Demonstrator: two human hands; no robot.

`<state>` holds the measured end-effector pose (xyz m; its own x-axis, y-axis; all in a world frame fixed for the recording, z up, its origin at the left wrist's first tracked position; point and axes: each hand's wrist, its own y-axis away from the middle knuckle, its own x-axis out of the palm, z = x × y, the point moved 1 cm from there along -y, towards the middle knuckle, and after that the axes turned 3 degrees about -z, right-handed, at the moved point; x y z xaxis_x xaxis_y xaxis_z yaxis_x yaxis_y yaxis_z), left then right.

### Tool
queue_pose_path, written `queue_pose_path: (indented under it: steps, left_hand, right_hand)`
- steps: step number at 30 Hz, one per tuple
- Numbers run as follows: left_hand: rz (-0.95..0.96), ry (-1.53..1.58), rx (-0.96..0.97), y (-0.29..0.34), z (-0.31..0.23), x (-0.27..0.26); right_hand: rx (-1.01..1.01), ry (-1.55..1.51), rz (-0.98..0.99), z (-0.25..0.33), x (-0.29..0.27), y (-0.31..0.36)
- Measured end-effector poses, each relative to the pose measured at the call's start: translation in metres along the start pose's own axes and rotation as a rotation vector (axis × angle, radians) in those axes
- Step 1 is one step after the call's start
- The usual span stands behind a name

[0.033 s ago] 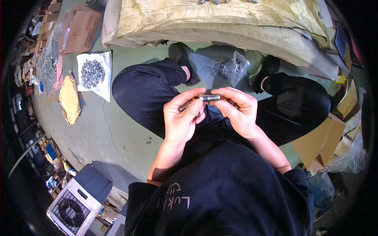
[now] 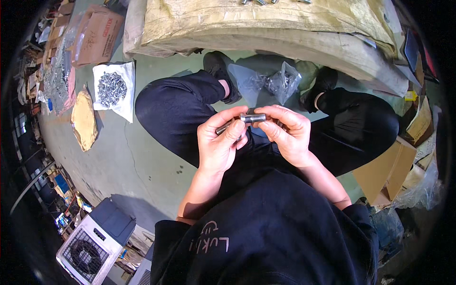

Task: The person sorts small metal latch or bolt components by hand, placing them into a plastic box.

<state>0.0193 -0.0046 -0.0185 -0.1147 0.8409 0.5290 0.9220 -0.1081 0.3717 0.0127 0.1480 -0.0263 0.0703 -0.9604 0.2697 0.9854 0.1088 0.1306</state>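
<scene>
A shiny metal bolt (image 2: 254,118) lies level between my two hands, above my lap. My left hand (image 2: 213,147) is closed, its thumb and index finger pinching the bolt at its head end. A second slim metal shaft (image 2: 221,128) sticks out between the left fingers; whether it is a separate bolt I cannot tell. My right hand (image 2: 293,137) pinches the threaded end with thumb and fingertips. Beyond the hands, between my feet, clear plastic bags (image 2: 284,84) sit on the floor with small dark metal parts inside.
A cloth-covered surface (image 2: 266,35) stands ahead, with several bolts (image 2: 259,2) at its far edge. Leftward on the floor are a white sheet (image 2: 127,95) bearing metal parts, a tan package (image 2: 84,121) and a carton (image 2: 99,38). A fan unit (image 2: 90,249) stands lower left, an open carton (image 2: 384,171) right.
</scene>
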Motion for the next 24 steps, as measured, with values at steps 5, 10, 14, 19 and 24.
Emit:
queue_pose_path:
  steps: [5, 10, 14, 19, 24]
  left_hand:
    - [-0.004, 0.016, -0.014, 0.0, 0.002, -0.002]
    - [-0.012, 0.172, -0.196, -0.003, -0.002, -0.001]
    - [-0.036, 0.115, -0.169, -0.004, -0.003, 0.001]
    - [-0.028, -0.025, -0.065, -0.001, 0.002, 0.0]
    - [0.067, -0.279, -0.094, 0.0, 0.001, -0.003]
  right_hand:
    - [0.025, -0.062, 0.016, -0.003, 0.0, 0.001]
    - [0.104, -0.518, -0.014, -0.01, -0.004, -0.002]
    - [0.3, -0.766, -0.003, -0.008, -0.005, -0.008]
    - [0.13, 0.085, 0.044, -0.001, 0.012, -0.004]
    - [-0.141, 0.568, 0.194, 0.004, 0.01, -0.014]
